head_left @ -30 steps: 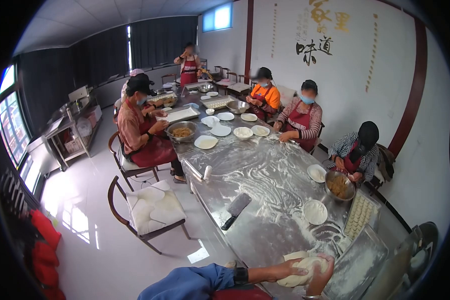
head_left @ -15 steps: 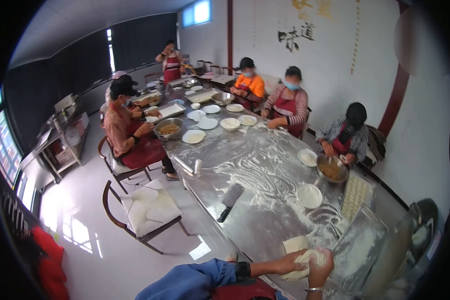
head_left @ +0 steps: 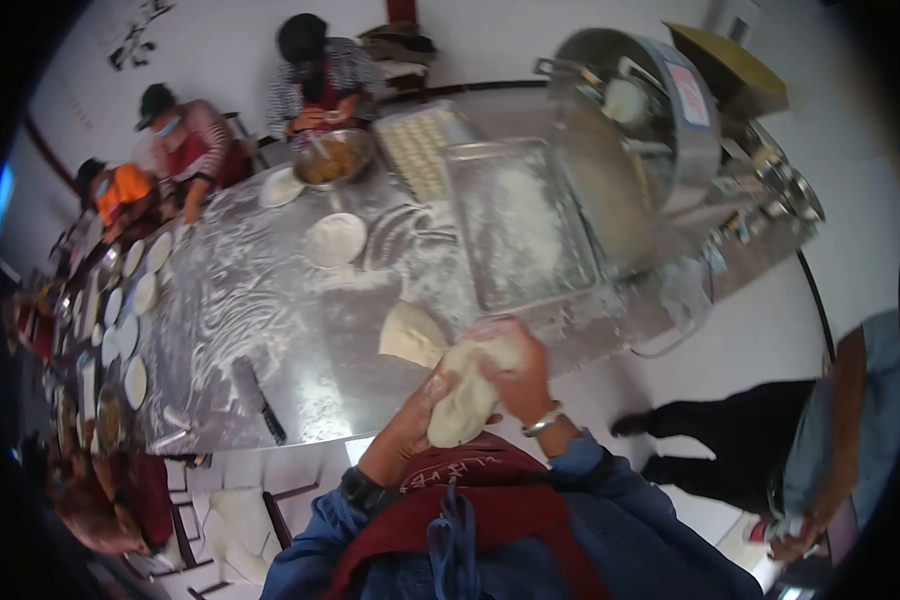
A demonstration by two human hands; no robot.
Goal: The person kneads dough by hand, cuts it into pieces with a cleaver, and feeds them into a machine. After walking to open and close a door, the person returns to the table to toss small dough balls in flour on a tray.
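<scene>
A pale lump of dough (head_left: 462,408) is held off the table, close to the front of my apron. My left hand (head_left: 410,415) grips its left side, with the fingers partly hidden by the dough. On its upper right, my right hand (head_left: 522,372) wraps round it, fingers pressed into the dough. Just beyond the hands, a second cut piece of dough (head_left: 412,335) lies on the floured metal table (head_left: 300,300). Farther left is a cleaver (head_left: 260,405) with a dark handle, and behind it a white bowl of flour (head_left: 336,240).
A floured metal tray (head_left: 518,225) lies beyond my right hand, beside a tray of dumplings (head_left: 417,150). A large steel pot (head_left: 685,110) stands at the back right. A co-worker works at a filling bowl (head_left: 332,160); another person (head_left: 830,420) stands at right.
The view has swung right and down, bringing the pot and the standing person into sight. My hands have stayed on the dough, which now looks longer.
</scene>
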